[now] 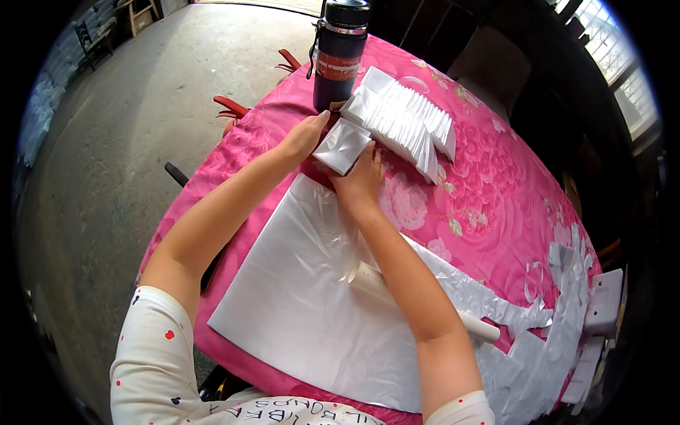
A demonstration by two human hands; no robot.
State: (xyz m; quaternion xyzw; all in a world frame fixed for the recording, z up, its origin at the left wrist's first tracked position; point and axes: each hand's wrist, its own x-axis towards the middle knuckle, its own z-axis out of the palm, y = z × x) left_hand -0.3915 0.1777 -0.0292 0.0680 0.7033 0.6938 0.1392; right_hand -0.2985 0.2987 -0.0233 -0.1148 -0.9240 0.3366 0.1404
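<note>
A flask (340,53) is stood at the table's (496,205) far edge. A row of folded packets (404,120) is laid just right of it. One packet (342,146) is held between both hands, nearer. A large sheet (297,297) is spread along the near edge, a roll (368,278) lying on it. Scraps (559,319) are piled at the near right corner.

Beyond the hands stands a dark flask (340,53) on the pink flowered tablecloth (496,198). Below the wrists lies a large white sheet (297,297); under the right forearm, what looks like a paper roll (372,280).
</note>
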